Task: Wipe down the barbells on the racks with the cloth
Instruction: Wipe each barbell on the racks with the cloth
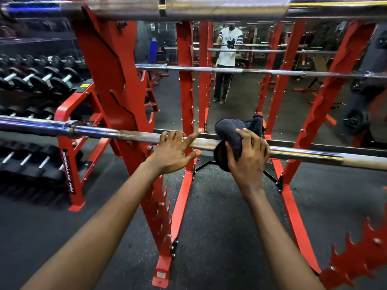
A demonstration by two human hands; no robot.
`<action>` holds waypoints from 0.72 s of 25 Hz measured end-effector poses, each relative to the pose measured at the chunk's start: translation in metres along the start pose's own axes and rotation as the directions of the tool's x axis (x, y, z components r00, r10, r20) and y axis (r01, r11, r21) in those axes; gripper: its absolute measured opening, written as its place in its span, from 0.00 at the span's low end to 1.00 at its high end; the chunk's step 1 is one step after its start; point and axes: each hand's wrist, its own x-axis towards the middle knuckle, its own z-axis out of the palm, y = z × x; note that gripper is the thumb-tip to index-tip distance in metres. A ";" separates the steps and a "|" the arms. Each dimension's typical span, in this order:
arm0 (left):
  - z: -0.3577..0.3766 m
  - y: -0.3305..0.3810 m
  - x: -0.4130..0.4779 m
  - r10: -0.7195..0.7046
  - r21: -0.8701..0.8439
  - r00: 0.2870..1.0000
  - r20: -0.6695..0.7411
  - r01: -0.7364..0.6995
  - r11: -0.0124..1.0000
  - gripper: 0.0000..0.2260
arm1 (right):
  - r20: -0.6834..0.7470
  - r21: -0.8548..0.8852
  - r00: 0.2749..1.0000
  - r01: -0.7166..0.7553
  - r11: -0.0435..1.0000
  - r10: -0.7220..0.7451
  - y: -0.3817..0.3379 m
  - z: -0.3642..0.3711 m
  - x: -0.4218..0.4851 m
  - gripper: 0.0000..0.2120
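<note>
Barbell: the barbell (136, 136) is seen lying across the red rack (117, 80) at mid-frame, long axis from 9 o'clock to 3 o'clock, dipping a touch toward 3.
Cloth: a dark cloth (234, 132) is draped over the shaft, just to the 3 o'clock side of centre.
Right hand: the right hand (249, 158) is clamped round the cloth, fingers curled over it, and the fabric is squeezed against the bar.
Left hand: the left hand (173, 152) is set on the bare shaft just at 9 o'clock of the cloth. Three fingers are hooked over the top, the index is stretched toward the cloth and the thumb is tucked beneath.
Key relation: the cloth hand is already on the bar, so any stroke is judged to run along the bar's axis.
Room at 3 o'clock: a long bare shaft is offered, out to the frame edge.
Room at 9 o'clock: the way is blocked first by the left hand, then by the rack upright and the collar (73, 127).
Snag risk: loose cloth ends could be caught where the bar meets the rack.
Other bars: the top barbell (209, 9) at 12 o'clock and the middle barbell (230, 70) beyond are left untouched.
</note>
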 end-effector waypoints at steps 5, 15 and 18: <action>0.001 -0.037 -0.014 -0.001 0.013 0.997 -0.080 0.002 1.000 0.24 | -0.045 0.008 0.983 -0.178 0.984 0.178 0.010 -0.006 0.005 0.20; 0.002 -0.082 -0.023 -0.007 0.110 0.993 -0.122 0.021 0.994 0.22 | 0.084 -0.004 0.996 -0.015 1.000 0.016 -0.068 0.037 -0.016 0.22; -0.005 -0.091 -0.023 -0.014 0.110 0.993 -0.119 0.028 0.994 0.25 | 0.056 -0.016 0.993 -0.100 0.995 0.101 -0.063 0.035 -0.006 0.20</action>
